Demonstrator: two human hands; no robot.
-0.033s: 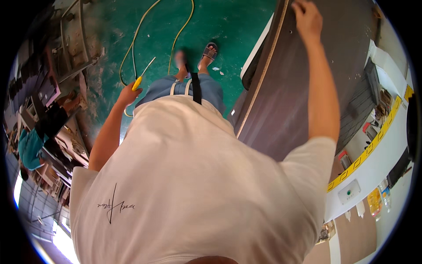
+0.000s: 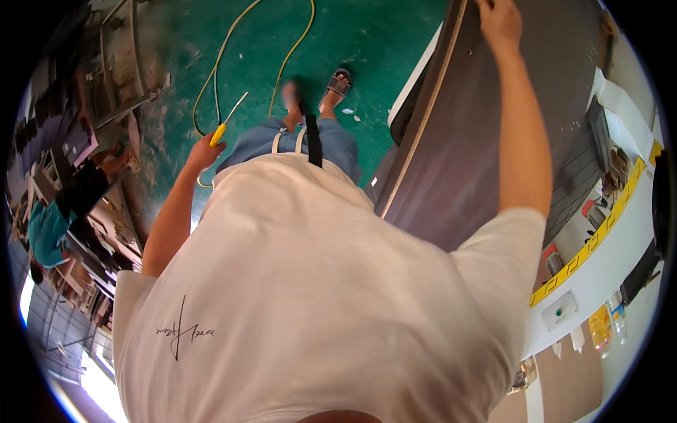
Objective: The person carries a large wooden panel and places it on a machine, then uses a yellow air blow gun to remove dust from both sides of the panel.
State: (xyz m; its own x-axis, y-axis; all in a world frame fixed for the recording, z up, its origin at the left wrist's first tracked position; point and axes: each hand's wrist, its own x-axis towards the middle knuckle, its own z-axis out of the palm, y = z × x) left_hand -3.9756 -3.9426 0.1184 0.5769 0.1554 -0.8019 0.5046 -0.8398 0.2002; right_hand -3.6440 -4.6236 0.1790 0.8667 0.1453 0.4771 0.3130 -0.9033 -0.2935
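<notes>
My left hand (image 2: 204,153) is closed round the yellow handle of a screwdriver (image 2: 218,134), beside my left thigh. Its metal shaft points up and away over the green floor. My right arm reaches far forward over a large dark brown board (image 2: 465,148). At the upper rim of the picture, my right hand (image 2: 502,27) is by the board's light-coloured long edge. Its fingers look pinched together, but the tips are cut off, so whatever they may hold is hidden.
A yellow hose (image 2: 214,70) loops over the green floor (image 2: 374,35) ahead of my feet. On the right runs a white machine beam with a yellow strip (image 2: 592,247). Metal racks and wood pieces crowd the left, where a person in a teal shirt (image 2: 48,233) sits.
My right hand and arm have shifted slightly forward and to the right along the board's edge. The left hand keeps its grip on the screwdriver, almost unmoved.
</notes>
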